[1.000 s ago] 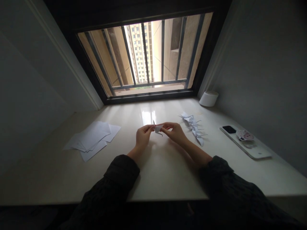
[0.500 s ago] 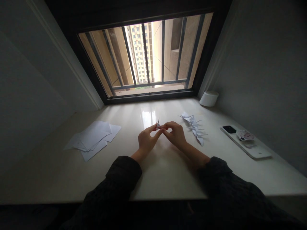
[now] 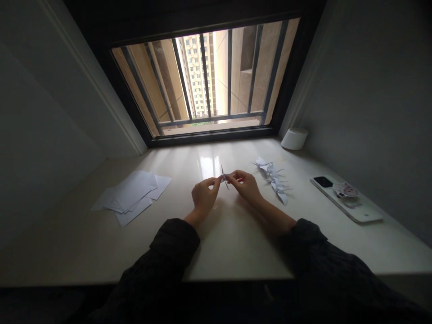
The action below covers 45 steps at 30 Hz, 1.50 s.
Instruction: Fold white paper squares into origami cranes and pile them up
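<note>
A small folded piece of white paper (image 3: pixel 223 176) is held a little above the pale desk (image 3: pixel 229 234), in the middle of the view. My left hand (image 3: pixel 204 197) pinches it from the left with thumb and forefinger. My right hand (image 3: pixel 245 185) pinches it from the right, fingers curled. A thin point of the paper sticks up between the two hands. Both forearms are in dark sleeves.
A loose stack of white paper sheets (image 3: pixel 131 196) lies at the left. Several folded paper figures (image 3: pixel 274 181) lie to the right of my hands. A white phone (image 3: pixel 347 204) rests at the right edge, a white cylinder (image 3: pixel 294 138) near the barred window (image 3: pixel 205 76).
The folded paper has been pressed flatter and narrower between my fingers; a wider white body showed one second ago, now only a thin upright point shows. My hands stayed in place.
</note>
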Motion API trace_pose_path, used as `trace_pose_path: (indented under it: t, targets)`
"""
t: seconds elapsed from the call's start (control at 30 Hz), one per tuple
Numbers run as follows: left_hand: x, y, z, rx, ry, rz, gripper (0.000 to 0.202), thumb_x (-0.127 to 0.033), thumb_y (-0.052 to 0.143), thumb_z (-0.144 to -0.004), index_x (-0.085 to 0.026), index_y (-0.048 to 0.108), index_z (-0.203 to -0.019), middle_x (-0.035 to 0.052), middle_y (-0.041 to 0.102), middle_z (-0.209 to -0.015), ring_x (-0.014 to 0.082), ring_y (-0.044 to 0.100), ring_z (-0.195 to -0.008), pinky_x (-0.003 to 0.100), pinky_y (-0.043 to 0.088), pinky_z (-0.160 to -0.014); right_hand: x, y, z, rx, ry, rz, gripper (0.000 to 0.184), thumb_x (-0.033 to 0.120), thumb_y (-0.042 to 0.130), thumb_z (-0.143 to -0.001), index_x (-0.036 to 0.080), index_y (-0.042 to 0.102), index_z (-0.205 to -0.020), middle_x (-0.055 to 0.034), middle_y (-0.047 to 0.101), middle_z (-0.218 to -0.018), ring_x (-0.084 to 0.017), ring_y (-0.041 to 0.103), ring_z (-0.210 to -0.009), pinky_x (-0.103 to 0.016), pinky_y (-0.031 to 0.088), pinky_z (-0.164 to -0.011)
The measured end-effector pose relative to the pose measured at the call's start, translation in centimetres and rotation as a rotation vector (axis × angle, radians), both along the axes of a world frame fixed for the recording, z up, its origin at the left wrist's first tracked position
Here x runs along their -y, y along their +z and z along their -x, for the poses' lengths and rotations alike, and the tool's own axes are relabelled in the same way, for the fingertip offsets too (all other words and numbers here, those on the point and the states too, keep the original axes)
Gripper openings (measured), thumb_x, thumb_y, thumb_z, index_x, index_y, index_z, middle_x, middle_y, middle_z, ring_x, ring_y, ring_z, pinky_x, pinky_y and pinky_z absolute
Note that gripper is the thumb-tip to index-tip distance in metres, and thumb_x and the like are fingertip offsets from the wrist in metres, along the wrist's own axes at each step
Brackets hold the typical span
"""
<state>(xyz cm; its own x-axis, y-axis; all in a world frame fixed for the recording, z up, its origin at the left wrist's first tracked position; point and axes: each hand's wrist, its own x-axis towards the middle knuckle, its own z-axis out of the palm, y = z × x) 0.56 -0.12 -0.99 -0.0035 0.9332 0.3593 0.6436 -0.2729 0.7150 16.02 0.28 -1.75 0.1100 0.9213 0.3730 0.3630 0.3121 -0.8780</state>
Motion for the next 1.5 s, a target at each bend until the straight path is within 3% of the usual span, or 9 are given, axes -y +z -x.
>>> trace_pose_path:
  t: [0.13,0.23,0.5,0.83,1.1,1.2,1.33,1.5]
  targets:
    - [0.2,0.2,-0.2,-0.028,-0.025,-0.029,0.036,-0.054,0.05,-0.084,-0.027,0.075,-0.083,0.0017,0.074,-0.082,0.0211,0.067,-0.079,0.028,0.042,-0.064,0.3,0.1,0.0,0.195,-0.061,-0.017,0.022,0.041,0.058,-0.08,0.02,0.06,-0.072,-0.0001,0.063,-0.064,-0.015,0.058,-0.062,-0.028,0.043,-0.064]
    - [0.3,0.3,-0.3,-0.04,-0.052,-0.072,0.035,-0.052,0.05,-0.085,-0.027,0.074,-0.084,0.0015,0.074,-0.082,0.0204,0.067,-0.079,0.027,0.042,-0.065,0.6,0.2,0.1,0.267,-0.029,-0.003,0.026,0.041,0.051,-0.085,0.021,0.056,-0.069,0.0006,0.06,-0.063,-0.014,0.055,-0.062,-0.026,0.041,-0.062]
    - [0.5,0.4,-0.5,-0.054,-0.055,-0.089,0.034,-0.049,0.049,-0.086,-0.026,0.074,-0.082,0.0009,0.074,-0.081,0.0184,0.067,-0.077,0.026,0.041,-0.066,0.8,0.3,0.2,0.285,0.071,-0.107,0.04,0.044,0.035,-0.094,0.021,0.055,-0.068,0.0001,0.057,-0.061,-0.014,0.053,-0.062,-0.026,0.038,-0.062]
    - [1.0,0.8,-1.1,0.018,-0.078,0.016,0.043,-0.053,0.038,-0.089,-0.021,0.06,-0.071,-0.0021,0.066,-0.061,0.0131,0.061,-0.06,0.023,0.039,-0.06,1.3,0.8,0.6,0.254,0.149,-0.183,0.039,0.042,0.033,-0.096,0.02,0.054,-0.071,-0.0011,0.058,-0.067,-0.014,0.055,-0.065,-0.027,0.039,-0.066]
    - [0.9,0.4,-1.5,-0.014,-0.066,-0.045,0.042,-0.05,0.036,-0.091,-0.021,0.059,-0.071,-0.0006,0.065,-0.063,0.0128,0.059,-0.057,0.022,0.037,-0.057,1.5,0.7,0.6,0.275,-0.002,-0.081,0.04,0.049,0.041,-0.09,0.021,0.057,-0.067,-0.0005,0.059,-0.061,-0.014,0.054,-0.06,-0.026,0.04,-0.062]
    - [1.1,0.4,-1.6,-0.022,-0.078,-0.054,0.041,-0.049,0.036,-0.091,-0.021,0.059,-0.071,-0.0002,0.064,-0.063,0.0134,0.059,-0.058,0.023,0.037,-0.057,1.6,0.8,0.7,0.275,0.002,-0.068,0.041,0.051,0.041,-0.09,0.021,0.056,-0.065,0.0,0.057,-0.059,-0.014,0.053,-0.058,-0.026,0.04,-0.061]
    - [1.0,0.4,-1.5,0.045,-0.119,-0.053,0.042,-0.049,0.036,-0.091,-0.02,0.057,-0.069,-0.0012,0.061,-0.059,0.0126,0.057,-0.056,0.023,0.037,-0.057,1.7,0.9,0.8,0.224,0.074,-0.098,0.044,0.049,0.032,-0.093,0.021,0.054,-0.067,-0.0004,0.056,-0.062,-0.014,0.053,-0.06,-0.026,0.039,-0.062]
    - [0.6,0.0,-1.5,0.284,-0.231,-0.009,0.042,-0.05,0.036,-0.091,-0.019,0.054,-0.068,-0.0018,0.054,-0.056,0.0115,0.053,-0.053,0.023,0.04,-0.056,1.7,0.9,0.8,0.095,0.109,-0.123,0.043,0.048,0.034,-0.093,0.021,0.047,-0.063,0.0012,0.048,-0.059,-0.013,0.048,-0.057,-0.026,0.038,-0.06]
